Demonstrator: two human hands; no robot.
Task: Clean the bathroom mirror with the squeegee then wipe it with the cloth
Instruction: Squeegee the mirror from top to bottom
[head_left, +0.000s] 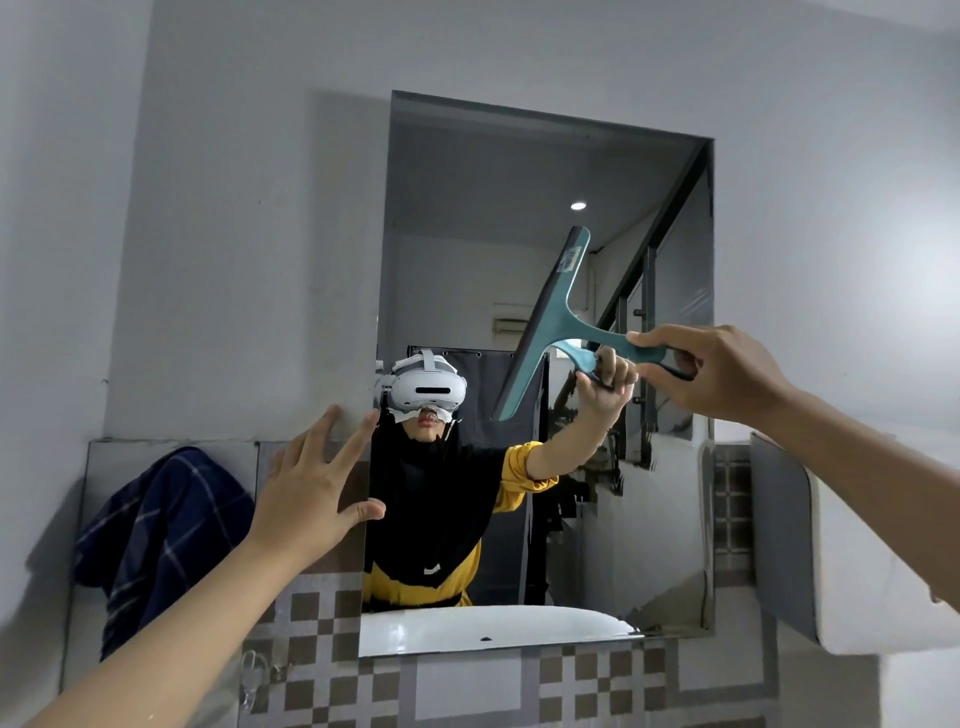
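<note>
Wall-mounted mirror (597, 545) over the basin, frameless, squeegee stage under way, cloth wipe not yet begun. Best done in straight overlapping passes, top to bottom, blade edge flat and evenly pressed against the glass; at present tilted diagonally across the middle of the pane, so worth squaring before the pull. Whether the rubber edge actually touches the glass: cannot tell.

Checked navy cloth (156, 530) draped over the ledge left of the mirror, well apart from the blade, within reach for the second stage. White wall-mounted unit (852, 561) just beside the mirror's right edge, likely to crowd the elbow on passes near that side. Checkered tiles (322, 613) below and to the left, no obstacle.

Right hand (722, 374) closed around the handle of the teal squeegee (558, 312), fingers pinched over the grip end, wrist raised. Left hand (317, 478) spread wide, holding nothing, fingertips at the mirror's left edge, seemingly bracing it; better kept off the glass itself to avoid fresh prints.

Only 1 real hindrance judged: the left hand's fingers in the path of any pass along that edge.
</note>
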